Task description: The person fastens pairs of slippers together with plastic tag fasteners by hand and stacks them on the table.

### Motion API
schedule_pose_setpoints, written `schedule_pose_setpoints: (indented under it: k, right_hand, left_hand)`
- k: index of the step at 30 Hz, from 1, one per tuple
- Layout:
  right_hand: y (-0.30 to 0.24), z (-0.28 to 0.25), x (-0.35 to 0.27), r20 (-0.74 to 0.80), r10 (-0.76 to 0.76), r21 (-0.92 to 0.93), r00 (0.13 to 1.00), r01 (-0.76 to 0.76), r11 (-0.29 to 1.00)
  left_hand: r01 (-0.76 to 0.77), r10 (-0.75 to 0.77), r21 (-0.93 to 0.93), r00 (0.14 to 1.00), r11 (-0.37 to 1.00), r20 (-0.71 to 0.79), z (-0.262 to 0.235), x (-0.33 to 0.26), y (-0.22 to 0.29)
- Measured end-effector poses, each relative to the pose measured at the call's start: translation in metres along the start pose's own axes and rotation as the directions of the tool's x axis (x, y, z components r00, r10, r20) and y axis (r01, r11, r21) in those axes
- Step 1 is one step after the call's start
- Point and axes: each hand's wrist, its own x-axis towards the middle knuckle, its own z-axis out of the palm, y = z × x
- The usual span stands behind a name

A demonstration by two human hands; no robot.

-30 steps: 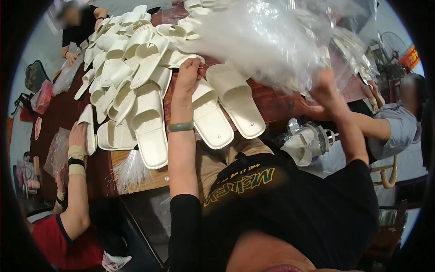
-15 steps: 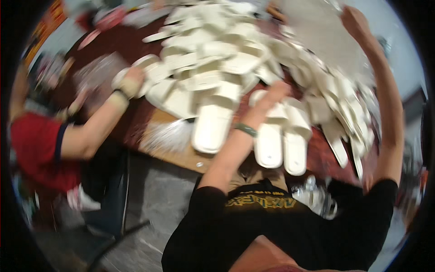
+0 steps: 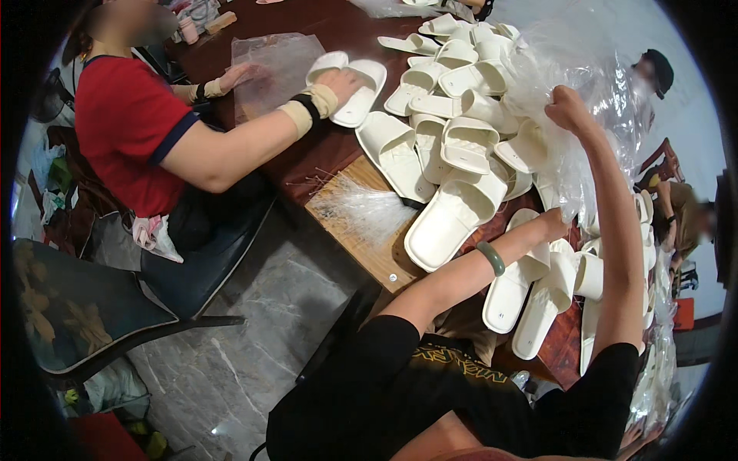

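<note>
Clear plastic bag (image 3: 596, 84) hangs over the right part of the slipper pile. Raised above the table, my right hand (image 3: 567, 110) is closed in a fist on the bag's side. My left hand (image 3: 555, 224), lower and below a green bangle, is closed at the bag's lower part; its fingertips are partly hidden. Below my left forearm lie a white slipper (image 3: 507, 296) and another white slipper (image 3: 544, 307), toes away from me, at the table's near edge. One larger white slipper (image 3: 442, 230) lies left of my forearm.
White slippers (image 3: 461, 100) are heaped on the dark red table (image 3: 338, 27). A bundle of thin clear strands (image 3: 369, 211) lies on a wooden board (image 3: 361, 253). At left, a person in red (image 3: 131, 131) holds slippers (image 3: 361, 96) near a flat plastic bag (image 3: 269, 69). A chair (image 3: 100, 307) stands left.
My view has swung left, so the table and co-worker appear farther right. The plastic bag has come lower and closer around my hands. The co-worker's hand now holds a pair of slippers over the table.
</note>
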Motion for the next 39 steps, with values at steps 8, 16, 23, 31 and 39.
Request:
schedule_pose_setpoints:
  k: [8,16,23,31,39]
  right_hand:
    - [0.019,0.014,-0.011,0.015,0.193,0.305,0.981,-0.188,0.934]
    - [0.013,0.014,-0.013,0.044,0.166,0.267,0.985,-0.172,0.948]
    - [0.018,0.015,-0.007,0.005,0.150,0.230,0.989,-0.147,0.962]
    - [-0.024,-0.015,0.051,-0.058,-0.104,0.140,0.993,0.111,0.984]
    - [-0.081,0.046,0.091,-0.343,-0.175,0.030,0.923,0.197,0.980]
  left_hand:
    - [0.214,-0.206,0.205,0.977,0.955,-0.058,-0.003,-0.004,0.012]
    - [0.180,-0.175,0.179,0.984,0.967,-0.039,-0.006,-0.011,0.012]
    - [0.181,-0.180,0.126,0.983,0.975,-0.023,-0.006,-0.014,0.019]
    - [-0.039,0.044,-0.101,0.998,0.994,0.050,0.003,-0.001,-0.008]
    - [-0.419,0.394,-0.140,0.902,0.897,-0.178,0.010,-0.001,-0.009]
